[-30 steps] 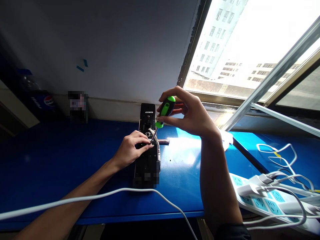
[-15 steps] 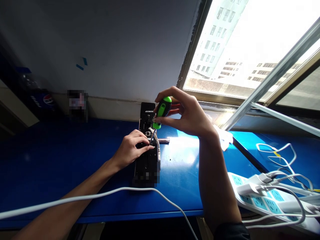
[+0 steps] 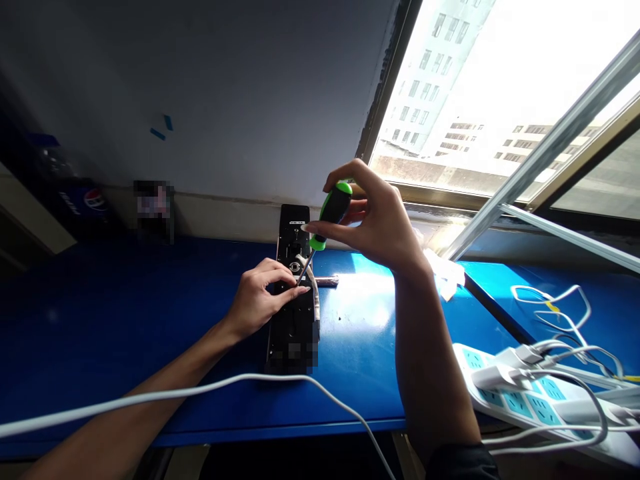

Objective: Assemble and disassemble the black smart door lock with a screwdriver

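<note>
Between the back and front edges of the blue tabletop [image 3: 190, 293], around its middle, lies a long, narrow black panel [image 3: 293, 327], its far end showing against the pale base of the wall and its near end short of the front edge. Its dark face is dotted with small bright spots, with a pale label near the far end and a light, ring-like part about midway. A cream strip [image 3: 315, 297] curves from the middle down the panel's right side, and a coppery, rod-like piece [image 3: 327, 281] juts out just beside it. The right hand [image 3: 375, 217] is raised over the panel, wrist bent, its forearm rising from the front edge; it grips the green and black handle of a screwdriver [image 3: 337, 203], index finger arched by the top and thumb laid along the side. The shaft slants down and leftward to the panel's middle. The left hand [image 3: 263, 293] reaches in low from the front left corner, thumb and fingertips drawn together around the screwdriver's lower end; whether they pinch the shaft or a small part cannot be told. A white cable [image 3: 245, 377] crosses before the left forearm.
</note>
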{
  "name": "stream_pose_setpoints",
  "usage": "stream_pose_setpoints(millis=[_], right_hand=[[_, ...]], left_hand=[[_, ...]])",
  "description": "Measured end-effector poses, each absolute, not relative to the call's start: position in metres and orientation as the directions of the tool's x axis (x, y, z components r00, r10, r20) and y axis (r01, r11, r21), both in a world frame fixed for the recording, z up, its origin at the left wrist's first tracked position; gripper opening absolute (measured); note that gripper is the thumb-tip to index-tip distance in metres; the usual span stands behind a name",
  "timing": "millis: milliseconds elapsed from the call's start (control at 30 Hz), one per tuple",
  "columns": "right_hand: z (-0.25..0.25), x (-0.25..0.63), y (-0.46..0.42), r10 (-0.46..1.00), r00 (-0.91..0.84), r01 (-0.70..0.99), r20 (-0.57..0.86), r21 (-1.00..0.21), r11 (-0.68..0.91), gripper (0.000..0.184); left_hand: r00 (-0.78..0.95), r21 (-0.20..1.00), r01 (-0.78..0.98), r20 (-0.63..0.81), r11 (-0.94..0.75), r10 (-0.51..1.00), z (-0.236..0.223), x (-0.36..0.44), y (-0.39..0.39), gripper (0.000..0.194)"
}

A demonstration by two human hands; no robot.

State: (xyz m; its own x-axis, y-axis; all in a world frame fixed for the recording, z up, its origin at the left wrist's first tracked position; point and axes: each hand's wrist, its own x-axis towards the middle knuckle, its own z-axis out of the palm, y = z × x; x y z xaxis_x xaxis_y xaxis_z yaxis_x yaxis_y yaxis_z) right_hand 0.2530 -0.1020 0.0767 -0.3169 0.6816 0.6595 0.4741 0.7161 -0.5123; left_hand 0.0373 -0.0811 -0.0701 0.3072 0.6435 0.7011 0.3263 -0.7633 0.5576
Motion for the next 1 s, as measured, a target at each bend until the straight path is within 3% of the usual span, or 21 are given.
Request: stream_pose_setpoints(millis=[333, 767, 833, 1000], right_hand=[[0.077, 0.251, -0.099, 0.618, -0.453, 0.500, 0.643, -0.391, 0.773, 0.033], [0.067, 0.244, -0.090, 0.578, -0.520, 0.548, 0.628, -0.273, 0.790, 0.033], [0.069, 0.243, -0.092, 0.602, -0.506, 0.548, 0.618, -0.309, 0.778, 0.032], [0.071, 0.251, -0.096, 0.678, -0.541, 0.420, 0.498, -0.538, 0.731, 0.044]], left_hand=[[0.496, 0.362, 0.431, 0.670, -0.827, 0.552, -0.078, 0.038, -0.079, 0.035], [0.518, 0.372, 0.470, 0.618, -0.800, 0.591, -0.079, 0.036, -0.077, 0.035], [0.512, 0.386, 0.465, 0.617, -0.797, 0.597, -0.079, 0.036, -0.076, 0.033], [0.514, 0.393, 0.454, 0.617, -0.799, 0.596, -0.079, 0.035, -0.074, 0.032]])
